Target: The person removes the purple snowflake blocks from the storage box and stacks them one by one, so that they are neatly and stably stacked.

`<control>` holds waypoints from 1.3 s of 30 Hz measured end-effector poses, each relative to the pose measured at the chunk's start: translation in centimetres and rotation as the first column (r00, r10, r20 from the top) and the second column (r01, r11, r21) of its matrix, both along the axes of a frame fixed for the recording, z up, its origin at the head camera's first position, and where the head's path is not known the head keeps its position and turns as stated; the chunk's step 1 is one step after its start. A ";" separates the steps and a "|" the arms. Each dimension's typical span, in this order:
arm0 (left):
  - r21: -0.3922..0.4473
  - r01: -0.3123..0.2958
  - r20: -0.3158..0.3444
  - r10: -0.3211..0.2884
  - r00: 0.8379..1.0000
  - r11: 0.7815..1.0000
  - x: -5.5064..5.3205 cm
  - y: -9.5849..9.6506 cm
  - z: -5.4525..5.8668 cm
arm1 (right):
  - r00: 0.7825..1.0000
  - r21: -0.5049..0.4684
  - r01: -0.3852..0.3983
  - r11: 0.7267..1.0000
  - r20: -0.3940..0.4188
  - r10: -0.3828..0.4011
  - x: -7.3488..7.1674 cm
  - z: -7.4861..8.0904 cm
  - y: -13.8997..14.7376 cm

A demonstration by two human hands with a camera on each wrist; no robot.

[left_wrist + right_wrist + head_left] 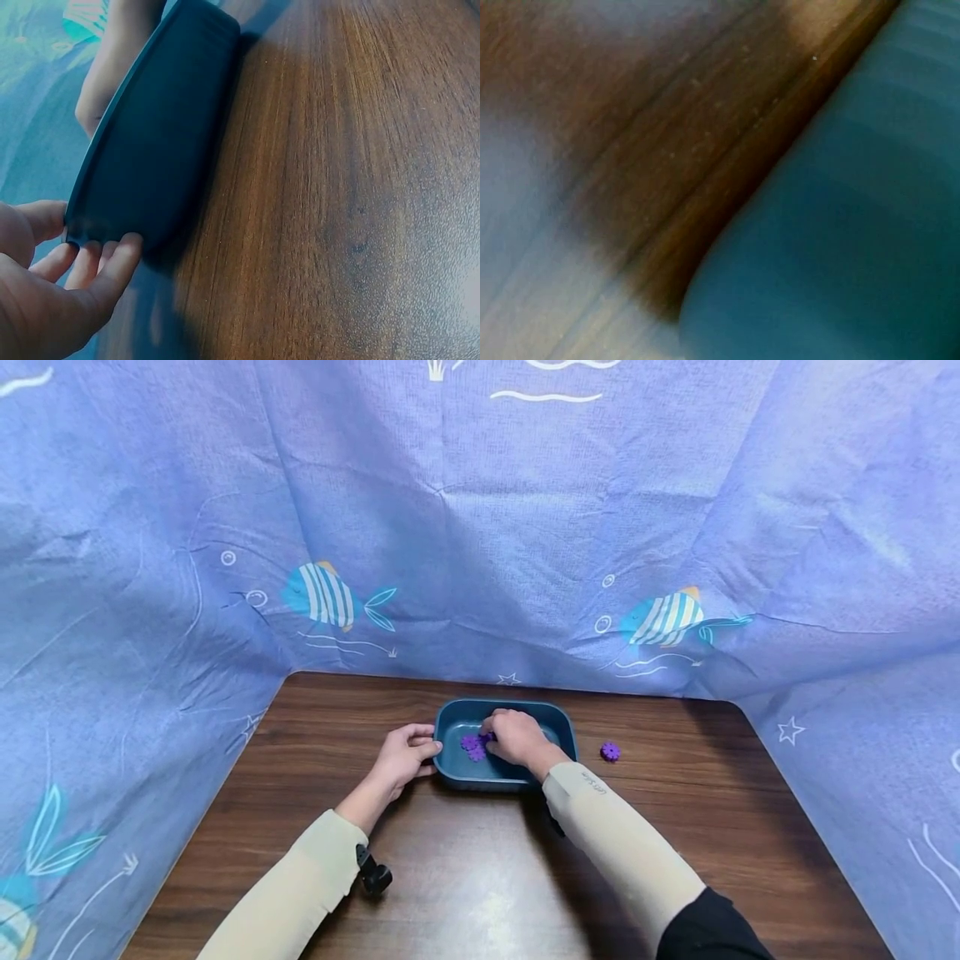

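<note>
A dark teal rectangular container stands on the wooden table. My left hand grips its left end, the thumb at the rim and the other fingers against the outer wall; the left wrist view shows the fingertips on that wall. My right hand reaches down into the container with bent fingers. Its thumb and forefinger pinch a purple flower-shaped piece, partly hidden by the fingers. Beside it, several more purple flower-shaped pieces lie on the container floor. In the right wrist view only the container's outer wall and the table appear.
Another purple flower-shaped piece lies on the table to the right of the container. A blue cloth printed with fish hangs behind the table and along both sides. A small black device hangs at the left wrist.
</note>
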State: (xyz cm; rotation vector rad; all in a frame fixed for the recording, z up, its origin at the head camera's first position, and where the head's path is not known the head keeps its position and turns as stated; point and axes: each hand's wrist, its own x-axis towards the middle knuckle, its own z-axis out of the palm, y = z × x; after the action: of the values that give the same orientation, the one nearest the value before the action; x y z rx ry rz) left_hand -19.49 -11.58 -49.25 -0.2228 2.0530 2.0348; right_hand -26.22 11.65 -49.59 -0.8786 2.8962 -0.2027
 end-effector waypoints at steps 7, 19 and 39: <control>-0.015 -0.006 0.008 0.006 1.000 1.000 -0.1 0.0 -0.1 | 0.999 -0.055 -0.037 0.998 0.034 0.039 -0.1 0.4 0.7; -0.017 -0.004 0.022 0.004 1.000 1.000 -0.3 0.1 0.2 | 0.997 -0.286 -0.006 0.958 0.069 0.027 -0.1 1.8 2.9; -0.012 -0.009 0.015 0.009 1.000 1.000 0.0 0.1 0.1 | 0.994 -0.431 -0.032 0.902 -0.104 -0.014 0.5 4.0 8.8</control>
State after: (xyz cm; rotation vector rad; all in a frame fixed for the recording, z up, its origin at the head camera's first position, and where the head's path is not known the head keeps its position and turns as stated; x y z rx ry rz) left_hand -19.51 -11.45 -49.15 -0.2487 2.0595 2.0206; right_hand -25.74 20.41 -45.63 -0.9856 2.9923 -0.8533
